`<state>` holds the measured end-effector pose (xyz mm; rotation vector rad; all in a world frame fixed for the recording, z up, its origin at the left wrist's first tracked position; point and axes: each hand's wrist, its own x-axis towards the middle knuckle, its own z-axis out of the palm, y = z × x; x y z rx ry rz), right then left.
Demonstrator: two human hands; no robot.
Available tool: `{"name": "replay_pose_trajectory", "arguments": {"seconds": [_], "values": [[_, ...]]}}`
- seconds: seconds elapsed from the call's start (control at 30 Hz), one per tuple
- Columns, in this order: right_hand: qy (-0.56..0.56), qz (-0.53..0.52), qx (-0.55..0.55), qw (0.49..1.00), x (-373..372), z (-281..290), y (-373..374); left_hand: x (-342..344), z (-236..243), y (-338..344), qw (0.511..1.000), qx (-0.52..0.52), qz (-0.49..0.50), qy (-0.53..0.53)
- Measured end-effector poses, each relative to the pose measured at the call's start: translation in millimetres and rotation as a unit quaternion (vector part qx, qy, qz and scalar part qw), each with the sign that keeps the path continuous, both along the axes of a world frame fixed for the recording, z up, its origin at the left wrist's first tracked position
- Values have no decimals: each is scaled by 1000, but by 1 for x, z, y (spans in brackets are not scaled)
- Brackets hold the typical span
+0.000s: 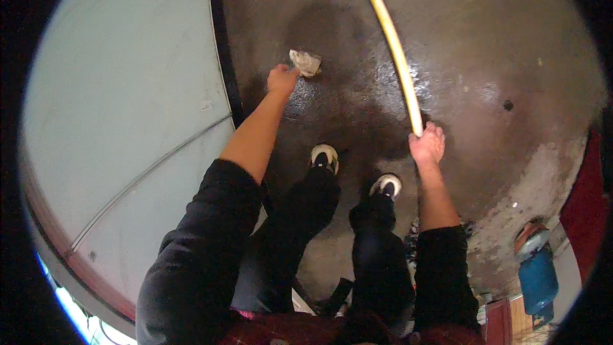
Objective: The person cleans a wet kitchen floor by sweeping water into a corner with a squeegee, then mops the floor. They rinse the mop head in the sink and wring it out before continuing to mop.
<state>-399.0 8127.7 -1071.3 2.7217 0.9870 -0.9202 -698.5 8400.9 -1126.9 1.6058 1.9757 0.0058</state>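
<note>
My left hand reaches forward over the wet floor, its fingers pinched on a crumpled whitish scrap. Whether the scrap is cloth, paper or plastic I cannot tell. My right hand is closed round the near end of a long yellow pole. From there the pole runs forward and slightly left, past the top of the picture, so its far end is out of sight.
A large pale panel with a dark edge fills the left side. Underfoot is a wet, dark concrete floor. A blue object and a dark red surface stand at the lower right.
</note>
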Motion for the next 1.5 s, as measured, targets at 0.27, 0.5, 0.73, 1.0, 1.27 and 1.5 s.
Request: {"name": "replay_pose_trajectory", "arguments": {"seconds": [0.27,0.5,0.73,1.0,1.27,1.5], "values": [[48,-90,52,993,-12,-26,-24,60,-24,-3,997,4,55,45],[141,-213,226,940,-11,114,-89,34,93,-65,992,-12,32,-118],[16,-270,178,946,-25,320,-185,-29,270,-94,974,-27,13,-227],[19,-292,360,886,-39,540,-203,17,442,-43,925,-33,5,-380],[-11,-384,342,858,-22,609,-231,139,561,-21,889,-94,-57,-444],[-48,-434,375,818,77,575,-236,256,527,-9,912,28,-176,-369]]}}
